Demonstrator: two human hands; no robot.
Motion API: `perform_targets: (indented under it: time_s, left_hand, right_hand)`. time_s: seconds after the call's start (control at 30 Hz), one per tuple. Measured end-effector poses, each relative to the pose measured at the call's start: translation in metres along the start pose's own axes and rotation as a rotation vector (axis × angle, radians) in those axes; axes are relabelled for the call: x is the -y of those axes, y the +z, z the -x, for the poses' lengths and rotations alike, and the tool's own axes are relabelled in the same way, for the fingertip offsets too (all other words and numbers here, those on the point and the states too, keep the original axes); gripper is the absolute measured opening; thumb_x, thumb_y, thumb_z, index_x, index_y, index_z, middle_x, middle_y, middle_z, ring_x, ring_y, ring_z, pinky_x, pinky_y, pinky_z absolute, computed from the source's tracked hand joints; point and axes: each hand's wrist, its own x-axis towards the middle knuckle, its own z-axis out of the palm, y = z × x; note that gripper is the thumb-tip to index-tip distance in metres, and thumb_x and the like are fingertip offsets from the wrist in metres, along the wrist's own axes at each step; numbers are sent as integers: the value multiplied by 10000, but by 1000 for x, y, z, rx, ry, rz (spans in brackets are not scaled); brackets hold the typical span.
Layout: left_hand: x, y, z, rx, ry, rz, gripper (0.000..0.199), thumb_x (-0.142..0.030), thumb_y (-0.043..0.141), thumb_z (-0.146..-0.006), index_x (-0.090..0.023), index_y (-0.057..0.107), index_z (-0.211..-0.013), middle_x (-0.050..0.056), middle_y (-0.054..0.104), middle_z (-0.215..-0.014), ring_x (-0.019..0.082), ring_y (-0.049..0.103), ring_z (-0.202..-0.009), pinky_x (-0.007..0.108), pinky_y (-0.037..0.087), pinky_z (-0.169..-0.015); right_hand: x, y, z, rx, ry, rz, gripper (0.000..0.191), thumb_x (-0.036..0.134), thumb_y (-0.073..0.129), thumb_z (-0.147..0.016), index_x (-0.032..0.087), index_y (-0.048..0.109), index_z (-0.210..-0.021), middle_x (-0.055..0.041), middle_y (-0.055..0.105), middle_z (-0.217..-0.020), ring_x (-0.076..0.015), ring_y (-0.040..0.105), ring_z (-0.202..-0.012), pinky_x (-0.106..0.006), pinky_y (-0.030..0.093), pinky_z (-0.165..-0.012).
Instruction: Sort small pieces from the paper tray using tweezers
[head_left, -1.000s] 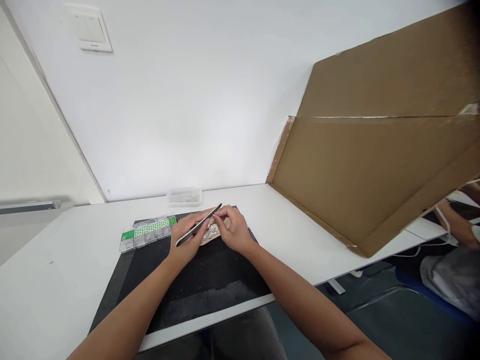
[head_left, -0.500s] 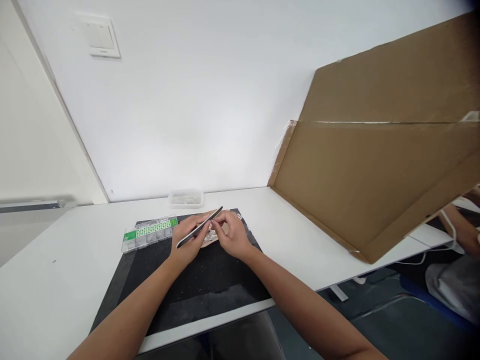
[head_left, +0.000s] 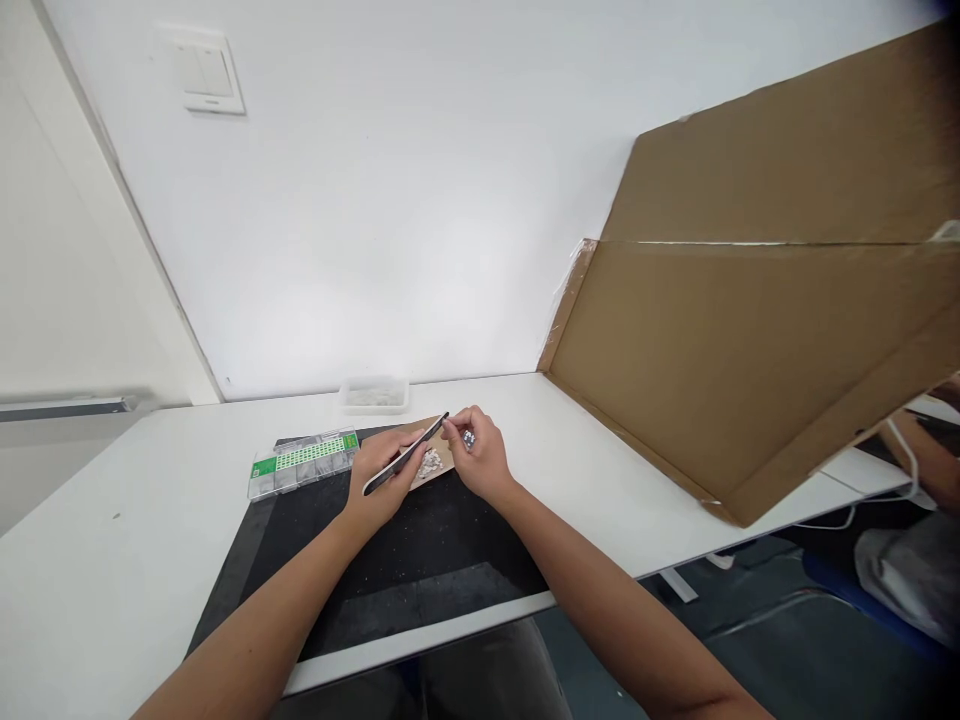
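My left hand (head_left: 381, 476) is closed around a slim dark strip with a light edge (head_left: 397, 464), which tilts up to the right. My right hand (head_left: 478, 455) is pinched at the strip's upper end; whatever sits between its fingertips is too small to make out. Below the hands, small whitish pieces (head_left: 430, 464) lie on a brown sheet (head_left: 444, 462). The sheet rests on a black mat (head_left: 360, 560). Left of my left hand is a clear compartment box with a green and white label (head_left: 300, 463).
A shallow translucent tray (head_left: 373, 396) stands near the wall on the white table (head_left: 600, 480). A large cardboard panel (head_left: 750, 340) rises at the right. Beyond it, another person's arm (head_left: 919, 455) shows at the far right edge.
My right hand has moved right, from the middle of the strip to its upper end. More of the whitish pieces and brown sheet shows between the hands.
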Motion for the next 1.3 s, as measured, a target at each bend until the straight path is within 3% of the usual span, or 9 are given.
perform_targets:
  time_s: [0.17,0.53,0.67,0.8,0.93,1.03,1.1,1.23,1.3]
  left_hand:
    - [4,0,-1,12,11,-33,171,-311,637,-981,-240,766,-1068,61,801,-1000,202,757,-890,332,594,-809]
    - [16,-4,-1,62,25,-128,171,-315,598,-995,-232,736,-1053,65,759,-975,203,713,-895,337,554,-806]
    - [14,-3,0,58,-13,-161,198,-369,634,-978,-223,694,-1098,82,725,-1014,215,685,-920,308,544,-698]
    - [14,-2,1,13,-74,-212,406,-509,771,-856,-221,647,-1113,96,684,-1065,262,656,-1000,352,558,-756]
    - [12,-11,-4,-151,-97,-247,752,-608,896,-657,-214,572,-1211,125,630,-1168,319,618,-1101,446,534,-908]
    - [7,-24,-12,-279,-69,-291,839,-610,911,-629,-202,539,-1260,140,599,-1226,338,580,-1170,475,490,-990]
    - [5,-33,-19,-339,-41,-326,741,-573,875,-702,-191,556,-1250,138,609,-1221,334,569,-1167,487,467,-1016]
    - [19,-60,-36,-469,-108,-411,243,-376,629,-959,-225,654,-1148,102,702,-1159,332,521,-1251,526,398,-1087]
    - [40,-82,-44,-275,-150,-508,256,-425,677,-908,-237,695,-1081,93,741,-1137,371,521,-1270,570,368,-1105]
  right_hand:
    - [10,1,4,100,-121,19,133,338,579,-1014,256,585,-910,-12,715,-833,-206,664,-771,-416,476,-851]
    - [8,-7,-1,112,-99,26,140,343,584,-1019,259,607,-910,-6,716,-833,-201,658,-759,-416,466,-877]
    - [9,-9,0,126,-112,39,117,352,589,-1019,266,621,-946,-14,719,-848,-214,667,-784,-427,474,-887]
    - [8,-8,1,127,-119,46,126,360,585,-1019,265,615,-941,-15,719,-852,-220,666,-794,-437,478,-885]
    - [6,-8,0,135,-110,47,115,350,590,-1018,265,608,-942,-13,722,-844,-218,664,-788,-445,471,-887]
    - [7,-9,0,140,-116,47,126,343,585,-1023,261,604,-928,-9,719,-833,-212,660,-780,-444,465,-896]
    - [8,-10,-1,145,-116,47,137,348,579,-1026,260,604,-925,-9,717,-828,-212,659,-775,-440,467,-895]
    - [9,-13,-3,145,-133,61,120,339,580,-1023,260,600,-934,-8,707,-813,-214,656,-758,-439,471,-884]
    - [11,-14,-4,141,-155,63,93,312,587,-1016,262,594,-938,-4,702,-808,-210,654,-745,-438,469,-874]
